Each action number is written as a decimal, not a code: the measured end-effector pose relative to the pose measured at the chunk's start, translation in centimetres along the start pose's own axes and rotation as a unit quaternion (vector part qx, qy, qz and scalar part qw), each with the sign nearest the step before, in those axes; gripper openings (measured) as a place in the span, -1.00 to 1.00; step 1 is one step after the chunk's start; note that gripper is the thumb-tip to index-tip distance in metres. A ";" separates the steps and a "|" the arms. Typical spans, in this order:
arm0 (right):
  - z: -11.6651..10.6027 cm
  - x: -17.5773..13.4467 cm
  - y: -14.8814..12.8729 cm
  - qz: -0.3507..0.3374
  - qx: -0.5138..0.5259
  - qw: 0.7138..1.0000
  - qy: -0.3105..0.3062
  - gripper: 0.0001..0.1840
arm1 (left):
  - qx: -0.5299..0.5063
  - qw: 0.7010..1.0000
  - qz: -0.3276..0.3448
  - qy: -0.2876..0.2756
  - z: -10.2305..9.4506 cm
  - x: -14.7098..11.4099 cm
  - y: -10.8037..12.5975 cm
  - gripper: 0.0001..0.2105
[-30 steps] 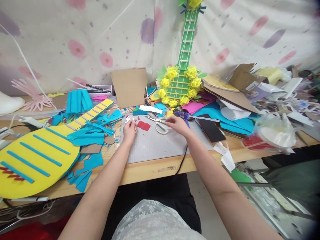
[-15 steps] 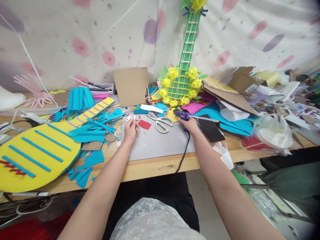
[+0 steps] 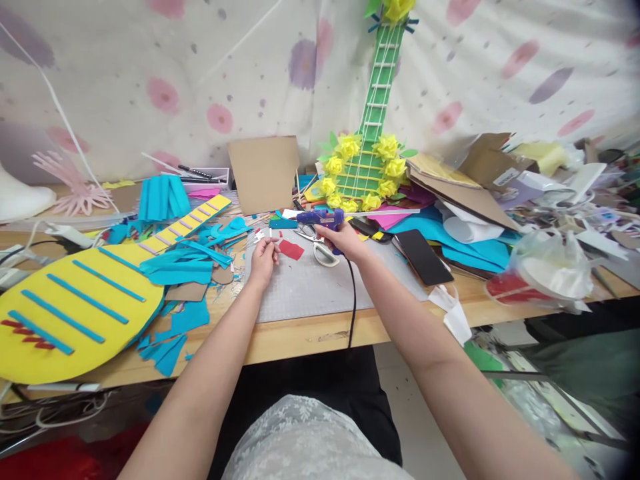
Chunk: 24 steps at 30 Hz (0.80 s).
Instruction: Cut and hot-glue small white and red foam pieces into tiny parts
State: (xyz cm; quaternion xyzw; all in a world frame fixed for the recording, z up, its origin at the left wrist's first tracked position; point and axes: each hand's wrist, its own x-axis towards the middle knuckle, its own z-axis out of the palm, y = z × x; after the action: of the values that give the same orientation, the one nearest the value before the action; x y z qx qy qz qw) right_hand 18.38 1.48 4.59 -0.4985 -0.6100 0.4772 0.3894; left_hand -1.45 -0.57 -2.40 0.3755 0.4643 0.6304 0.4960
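Note:
My right hand [image 3: 340, 240] is wrapped round a purple hot glue gun [image 3: 320, 218], its nozzle pointing left and a long pale glue stick [image 3: 395, 212] sticking out behind. My left hand [image 3: 264, 260] is pinched closed over the left part of the grey cutting mat [image 3: 305, 293]; what its fingertips hold is too small to make out. Just right of those fingertips lies a red paper piece [image 3: 291, 250]. Scissors with pale handles [image 3: 325, 255] rest on the mat, partly behind the glue gun and right hand.
A yellow guitar-shaped craft [image 3: 85, 300] with blue strips lies at left among blue scraps [image 3: 177, 270]. Behind the mat stands a green paper guitar with yellow flowers [image 3: 370, 143]. A black phone [image 3: 424, 257] and a bagged red-and-white cup [image 3: 540, 280] are at right.
My right hand has carried the glue gun leftward, off the yellow piece on the right and over the scissors. My left hand stays nearly in place, fingers still pinched.

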 end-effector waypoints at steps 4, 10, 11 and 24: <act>1.8 -0.4 -0.7 0.021 -0.058 0.998 -0.012 -0.55 | 0.011 1.000 -0.003 -0.003 -0.1 0.0 0.0 -0.91; 2.3 0.1 -0.5 0.024 -0.134 0.990 -0.023 -0.51 | 0.014 1.000 -0.014 -0.006 -0.1 -0.2 0.3 -0.90; 2.4 0.1 -0.6 0.024 -0.142 0.989 -0.023 -0.52 | 0.016 1.000 -0.016 -0.006 -0.1 -0.2 0.3 -0.90; 2.6 0.4 -1.2 0.007 -0.201 0.979 -0.026 -0.58 | 0.038 0.999 -0.014 -0.014 -0.2 -0.5 0.5 -0.86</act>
State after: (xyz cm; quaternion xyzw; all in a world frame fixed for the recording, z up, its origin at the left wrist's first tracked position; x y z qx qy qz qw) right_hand 15.58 1.31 5.13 -0.5583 -0.6998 0.3604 0.2621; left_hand -1.64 -1.10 -1.93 0.3967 0.4862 0.6000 0.4962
